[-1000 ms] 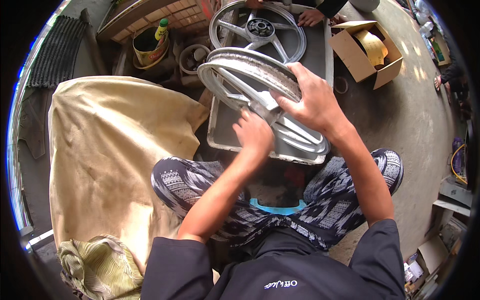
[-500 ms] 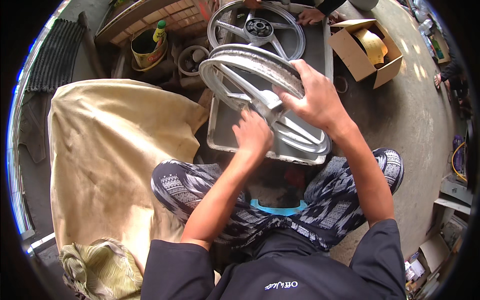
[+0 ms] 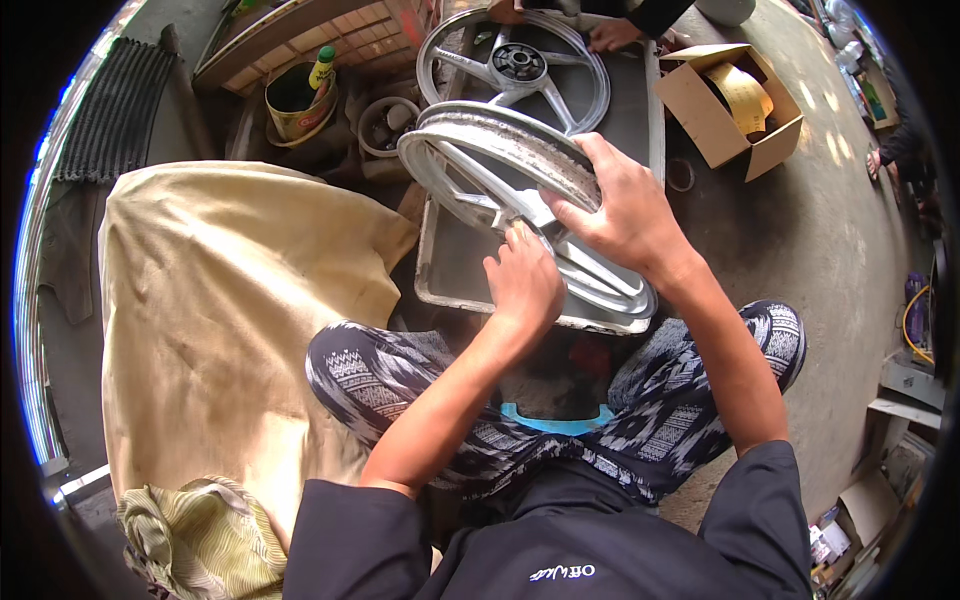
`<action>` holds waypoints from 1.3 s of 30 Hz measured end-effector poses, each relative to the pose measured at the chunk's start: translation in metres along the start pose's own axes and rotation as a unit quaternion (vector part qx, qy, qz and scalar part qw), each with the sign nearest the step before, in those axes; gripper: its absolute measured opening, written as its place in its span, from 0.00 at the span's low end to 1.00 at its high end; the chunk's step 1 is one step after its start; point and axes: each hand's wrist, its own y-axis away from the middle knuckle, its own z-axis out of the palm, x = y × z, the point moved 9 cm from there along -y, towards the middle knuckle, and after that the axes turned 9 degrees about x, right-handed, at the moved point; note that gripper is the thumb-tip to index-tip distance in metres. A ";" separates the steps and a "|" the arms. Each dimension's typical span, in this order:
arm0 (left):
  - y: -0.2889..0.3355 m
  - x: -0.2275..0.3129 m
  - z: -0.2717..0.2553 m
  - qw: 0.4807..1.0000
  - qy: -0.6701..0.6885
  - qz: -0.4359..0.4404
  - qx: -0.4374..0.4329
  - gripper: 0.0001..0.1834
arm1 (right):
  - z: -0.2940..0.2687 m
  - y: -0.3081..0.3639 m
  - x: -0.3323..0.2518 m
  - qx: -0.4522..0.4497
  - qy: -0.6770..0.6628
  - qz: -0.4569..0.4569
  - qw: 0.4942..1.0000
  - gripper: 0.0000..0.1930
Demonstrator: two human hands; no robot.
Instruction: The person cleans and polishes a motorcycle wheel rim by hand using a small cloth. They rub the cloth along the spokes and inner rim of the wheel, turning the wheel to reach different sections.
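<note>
Near wheel: we see it tilted over the near part of the tray, its far-left side raised; we cannot tell whether its lower right edge rests there.
Right hand: we have it closed around the right side of the rim, thumb on the inner side, fingers over the edge.
Left hand: we hold its fingers curled up against the near wheel beside the hub; we cannot tell whether they pinch anything.
Tray: we sit before it, a grey pan with a pale, worn rim.
Far wheel: we see it lying over the far part, a co-worker's hand at its right.
Cardboard box: we find it open, far right.
Tan cloth: we have it draped at our left.
</note>
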 end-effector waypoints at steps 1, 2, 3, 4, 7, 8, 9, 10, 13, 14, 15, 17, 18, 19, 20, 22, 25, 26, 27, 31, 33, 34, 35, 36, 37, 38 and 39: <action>0.001 -0.001 0.003 1.000 0.014 -0.011 -0.016 0.36 | 0.001 -0.001 0.000 -0.002 0.000 0.001 1.000 0.32; -0.004 -0.006 0.004 1.000 0.005 -0.015 -0.023 0.33 | 0.000 -0.003 0.000 -0.004 0.000 0.000 1.000 0.32; -0.018 -0.016 0.004 0.999 -0.004 -0.019 -0.030 0.30 | -0.002 -0.005 0.000 -0.005 -0.001 -0.002 1.000 0.32; -0.024 -0.022 0.004 0.999 -0.014 -0.024 -0.037 0.28 | -0.004 -0.005 -0.002 -0.002 0.000 0.008 1.000 0.31; -0.017 -0.006 -0.004 0.999 -0.009 -0.009 -0.048 0.28 | -0.005 -0.005 0.003 0.010 0.004 0.001 1.000 0.31; -0.009 -0.002 -0.017 0.999 -0.004 -0.006 0.042 0.25 | -0.003 -0.004 0.001 0.007 0.001 -0.003 1.000 0.30; -0.011 -0.007 -0.011 1.000 0.007 -0.011 0.018 0.28 | -0.004 -0.005 0.001 0.004 -0.002 0.002 1.000 0.31; -0.015 -0.014 -0.005 1.000 0.018 -0.017 -0.006 0.31 | -0.006 -0.007 -0.001 0.001 -0.005 0.007 1.000 0.31; -0.021 -0.018 -0.006 0.997 0.047 -0.020 -0.053 0.35 | -0.006 -0.004 0.006 -0.005 -0.012 0.020 1.000 0.31; -0.021 -0.018 -0.009 0.996 0.057 -0.023 -0.060 0.35 | -0.005 -0.005 0.005 -0.007 -0.017 0.025 1.000 0.31; -0.020 -0.018 -0.010 0.995 0.068 -0.027 -0.066 0.35 | -0.005 -0.005 0.005 -0.009 -0.022 0.030 0.999 0.31; -0.019 -0.021 -0.012 0.994 0.074 -0.042 -0.070 0.34 | -0.006 -0.003 0.008 -0.002 -0.013 0.026 1.000 0.31; -0.020 -0.023 -0.016 0.992 0.084 -0.048 -0.082 0.34 | -0.007 -0.001 0.010 -0.005 -0.012 0.030 0.999 0.31; -0.021 -0.024 -0.018 0.990 0.094 -0.054 -0.093 0.34 | -0.008 -0.001 0.012 -0.007 -0.011 0.035 0.999 0.31; -0.025 -0.028 -0.029 0.995 0.089 -0.050 -0.019 0.29 | -0.009 -0.001 0.011 -0.005 -0.014 0.031 0.999 0.31; -0.031 -0.045 -0.036 0.993 0.086 -0.074 0.036 0.25 | -0.009 -0.003 0.008 0.000 -0.019 0.023 1.000 0.31; -0.036 -0.061 -0.045 0.989 0.083 -0.098 0.077 0.21 | -0.009 -0.004 0.013 -0.016 -0.021 0.046 0.999 0.31; -0.038 -0.064 -0.050 0.987 0.081 -0.104 0.088 0.20 | -0.010 -0.004 0.014 -0.013 -0.019 0.046 0.999 0.31; -0.039 -0.065 -0.054 0.986 0.079 -0.110 0.098 0.19 | -0.011 -0.003 0.016 -0.010 -0.016 0.047 0.999 0.31; -0.034 -0.061 -0.047 0.984 0.120 -0.091 0.095 0.21 | -0.009 -0.005 0.013 -0.002 -0.007 0.034 0.999 0.31; -0.034 -0.054 -0.019 0.975 0.202 -0.089 -0.003 0.26 | -0.008 -0.004 0.014 0.000 -0.011 0.034 0.999 0.31; -0.033 -0.050 -0.005 0.971 0.216 -0.091 -0.051 0.30 | -0.008 -0.003 0.013 0.001 -0.013 0.033 0.999 0.31; -0.031 -0.048 -0.006 0.971 0.219 -0.090 -0.045 0.30 | -0.007 -0.003 0.014 0.003 -0.013 0.030 0.999 0.31; -0.028 -0.046 -0.008 0.970 0.222 -0.089 -0.040 0.30 | -0.006 -0.002 0.014 0.006 -0.012 0.028 1.000 0.31; -0.027 -0.045 -0.010 0.970 0.225 -0.088 -0.035 0.30 | -0.006 -0.002 0.014 0.009 -0.011 0.025 1.000 0.31; -0.027 -0.044 -0.010 0.969 0.229 -0.087 -0.039 0.30 | -0.006 -0.003 0.014 0.006 -0.012 0.030 0.999 0.31; -0.027 -0.044 -0.011 0.968 0.234 -0.085 -0.043 0.30 | -0.008 -0.004 0.014 0.004 -0.013 0.036 0.999 0.31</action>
